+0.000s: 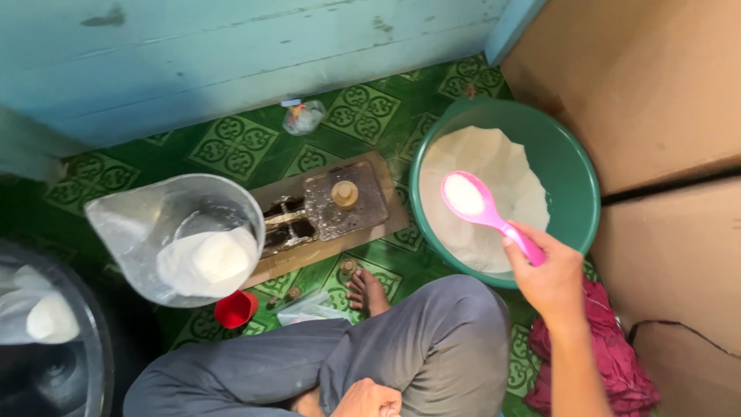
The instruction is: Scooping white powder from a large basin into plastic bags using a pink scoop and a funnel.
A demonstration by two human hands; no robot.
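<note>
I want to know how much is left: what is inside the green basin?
The green basin holds a heap of white powder on its left side. The pink spoon, heaped with powder and held by the right hand, covers part of it; the bottom under the heap is hidden.

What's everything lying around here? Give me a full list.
Basin: one, green, right, holding white powder.
Spoon: one, pink, filled with powder, over the basin.
Clear bag: one, left, partly filled with white powder.
Wooden board with metal device: one, brown, centre floor.
Small cup: one, red, below the bag.
Crumpled wrapper: one, clear, by the blue wall.
Cloth: one, magenta, lower right.
Cardboard boxes: brown, right.
Dark tub: one, lower left.
Right hand: holds the spoon.
Left hand: bottom edge, on the lap.
</note>
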